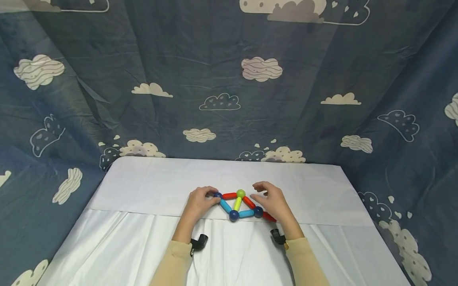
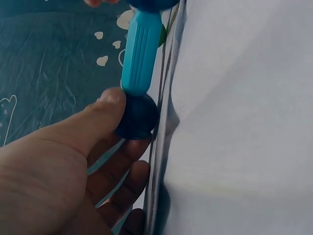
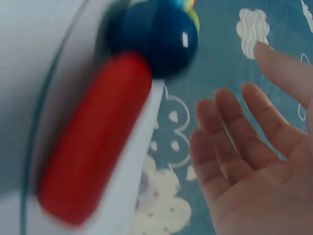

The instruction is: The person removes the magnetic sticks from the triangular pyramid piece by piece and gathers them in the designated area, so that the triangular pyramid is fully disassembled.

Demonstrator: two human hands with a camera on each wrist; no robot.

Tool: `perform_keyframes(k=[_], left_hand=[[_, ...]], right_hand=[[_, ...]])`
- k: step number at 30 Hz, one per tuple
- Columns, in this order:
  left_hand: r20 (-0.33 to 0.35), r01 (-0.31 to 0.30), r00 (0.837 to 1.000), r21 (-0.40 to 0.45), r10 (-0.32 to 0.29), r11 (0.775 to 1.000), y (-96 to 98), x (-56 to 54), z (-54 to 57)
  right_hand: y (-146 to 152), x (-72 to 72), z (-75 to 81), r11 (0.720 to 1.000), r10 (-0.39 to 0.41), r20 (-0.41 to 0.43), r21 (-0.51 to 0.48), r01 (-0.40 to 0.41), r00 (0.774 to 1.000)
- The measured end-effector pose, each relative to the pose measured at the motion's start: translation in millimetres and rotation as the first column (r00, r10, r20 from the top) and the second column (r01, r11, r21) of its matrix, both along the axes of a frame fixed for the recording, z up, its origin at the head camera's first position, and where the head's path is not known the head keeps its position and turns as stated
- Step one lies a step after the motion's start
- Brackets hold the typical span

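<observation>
A flat shape of rods and balls lies on the white cloth. Its left dark blue ball [image 1: 218, 195] is pinched between thumb and fingers of my left hand [image 1: 198, 202]. From that ball a red rod [image 1: 229, 196] runs to a green ball [image 1: 241, 193], and a light blue rod [image 2: 141, 54] to the lower blue ball [image 1: 234, 215]. A yellow-green rod [image 1: 237, 204] crosses the middle. At the right blue ball [image 1: 258, 211], another red rod [image 3: 95, 142] sticks out with its far end bare. My right hand [image 1: 274, 202] hovers beside this corner, fingers spread and holding nothing.
White cloth [image 1: 143, 182] covers the table, with a crease running across it. Dark blue curtains [image 1: 214, 127] printed with clouds hang behind and at both sides. A small black camera [image 1: 199, 242] sits at the left wrist, another [image 1: 277, 237] at the right.
</observation>
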State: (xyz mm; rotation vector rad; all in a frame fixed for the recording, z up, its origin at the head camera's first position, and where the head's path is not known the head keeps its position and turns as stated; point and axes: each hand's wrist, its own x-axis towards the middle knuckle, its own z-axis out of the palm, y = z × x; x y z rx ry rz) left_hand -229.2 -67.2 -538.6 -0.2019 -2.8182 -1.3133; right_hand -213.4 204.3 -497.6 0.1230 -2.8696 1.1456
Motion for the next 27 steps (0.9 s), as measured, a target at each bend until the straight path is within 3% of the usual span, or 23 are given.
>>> perform_keyframes(k=[4,13,18,27], left_hand=[[0.017,0.029,0.999,-0.003,-0.029,1.0,0.0,0.0,-1.1],[0.053,0.101,0.993,0.039,-0.103,0.994,-5.5,-0.8,-7.3],[0.047,0.138,0.989,0.002,-0.138,0.99,-6.5,-2.7,-9.4],[0.041,0.171,0.985,-0.002,-0.17,0.985,-5.8,-1.8,-8.7]], right_hand=[[-10.3,-2.9,-7.4,0.996,0.006,0.011,-0.093,-0.004,1.0],[-26.4,-24.2,-26.0,0.965,0.077,0.158,-0.261,-0.033,0.985],[-33.4,-29.7,-29.2,0.972,0.106,0.175,-0.227,-0.065,0.979],[-40.6,-34.3,-28.2,0.988,0.144,0.21,-0.081,-0.13,0.967]])
